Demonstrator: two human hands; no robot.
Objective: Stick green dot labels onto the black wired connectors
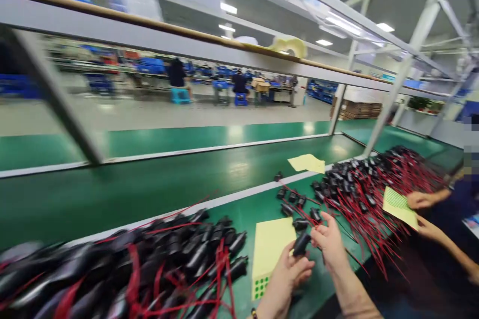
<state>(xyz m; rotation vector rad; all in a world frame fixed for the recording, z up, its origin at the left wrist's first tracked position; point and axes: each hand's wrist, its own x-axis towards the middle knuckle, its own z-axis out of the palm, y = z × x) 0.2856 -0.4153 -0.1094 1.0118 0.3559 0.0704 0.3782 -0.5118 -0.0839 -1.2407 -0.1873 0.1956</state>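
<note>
One black connector (301, 243) between two hands (310, 259); two yellow sheets (270, 249).

Near centre, the left hand (286, 271) and right hand (331, 241) meet around a small black cylindrical part (301, 243). A yellow paper sticker sheet (270, 251) lies just left of them; a heap of black red-wired parts (149, 264) lies farther left, another heap (366, 184) right. The green conveyor belt (149, 179) runs behind.

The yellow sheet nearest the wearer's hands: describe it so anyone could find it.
On the green worktable, between two heaps of black red-wired parts, a pale yellow sheet lies flat left of the left hand. Unlike the other sheets, it carries green dots at its near corner.
</note>
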